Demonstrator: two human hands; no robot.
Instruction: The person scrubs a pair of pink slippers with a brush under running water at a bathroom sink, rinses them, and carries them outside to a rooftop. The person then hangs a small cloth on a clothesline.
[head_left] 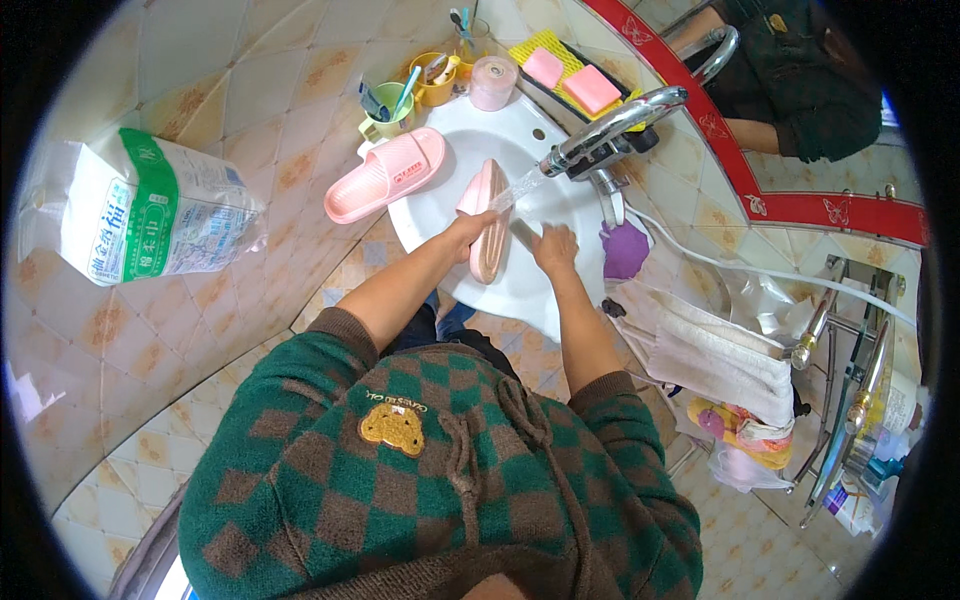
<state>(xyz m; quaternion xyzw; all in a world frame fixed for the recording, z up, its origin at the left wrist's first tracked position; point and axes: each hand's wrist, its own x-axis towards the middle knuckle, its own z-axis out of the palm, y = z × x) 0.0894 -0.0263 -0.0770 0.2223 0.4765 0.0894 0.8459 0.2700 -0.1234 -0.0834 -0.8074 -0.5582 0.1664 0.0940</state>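
At the far left of the basin (pixel 425 225), from where I stood, a loose pink slipper (pixel 385 178) lay slantwise over the rim, its strapped toe inward and its heel jutting past the edge. Next along came the left hand (pixel 469 234), grasping another pink slipper (pixel 486 225) by its near-left side. That one was held over the bowl, tipped on edge, its long axis running away from the person and its sole turned rightward. Water (pixel 519 189) slanted from the tap (pixel 615 128) onto that sole.

Just beyond it, on the sole's side, was the right hand (pixel 555 248), near the slipper but seemingly apart from it. A greyish blur filled the space between, and I could not tell whether those fingers were gripping anything. So the slipper lay directly left of the right hand, sole facing it. Farther right, a purple cloth (pixel 625 250) hung by the basin's edge.
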